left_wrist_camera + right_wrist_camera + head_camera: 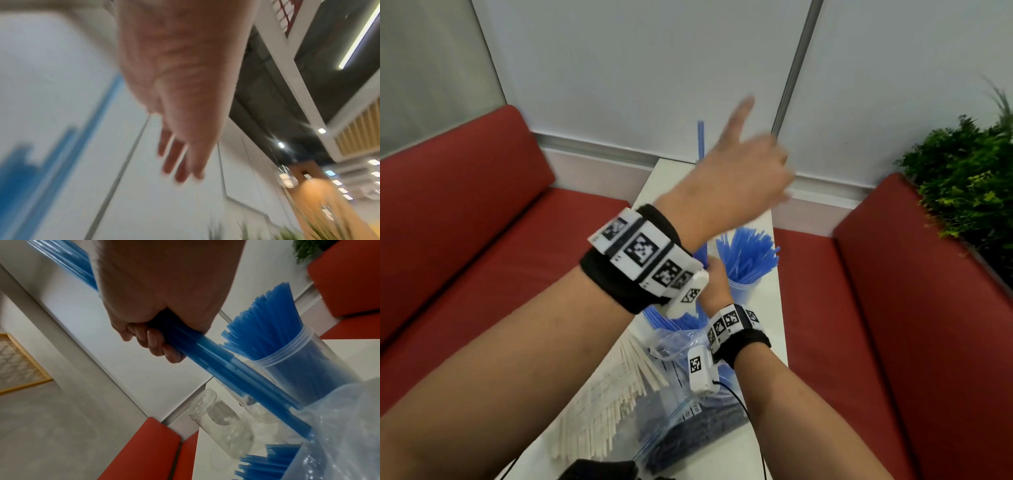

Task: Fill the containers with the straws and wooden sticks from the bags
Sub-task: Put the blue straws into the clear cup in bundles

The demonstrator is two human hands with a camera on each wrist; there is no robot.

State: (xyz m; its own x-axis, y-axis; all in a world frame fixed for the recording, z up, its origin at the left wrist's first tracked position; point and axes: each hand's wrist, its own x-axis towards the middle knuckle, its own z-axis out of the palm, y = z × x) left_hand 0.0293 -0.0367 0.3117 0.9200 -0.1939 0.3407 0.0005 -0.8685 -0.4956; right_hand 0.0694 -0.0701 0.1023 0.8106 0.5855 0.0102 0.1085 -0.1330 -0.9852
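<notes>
In the head view, the left hand [743, 171] is raised in the upper middle of the frame, fingers loosely spread and blurred, holding nothing. Below it, the right hand [714, 281] grips a bundle of blue straws [701, 144] whose tops stick up behind the left hand. Just right of it stands a clear container [743, 291] already packed with fanned straws. Along the lower middle lie a plastic bag [688, 425] and a spread of wooden sticks [606, 404] on the white table [774, 318].

In the left wrist view, the palm shows with fingers [179, 160] straight and empty; blue streaks at lower left are too blurred to name.

In the right wrist view, the curled fingers [156, 344] wrap the straw bundle at mid-length, its lower ends running into the bag [339, 426] at lower right. An empty clear jar [218, 418] stands at lower centre.

The straws look light, smooth and easily crushed or fanned apart, so a full-hand grasp near the middle, firm but not squeezing, seems right. The sticks look stiffer.
</notes>
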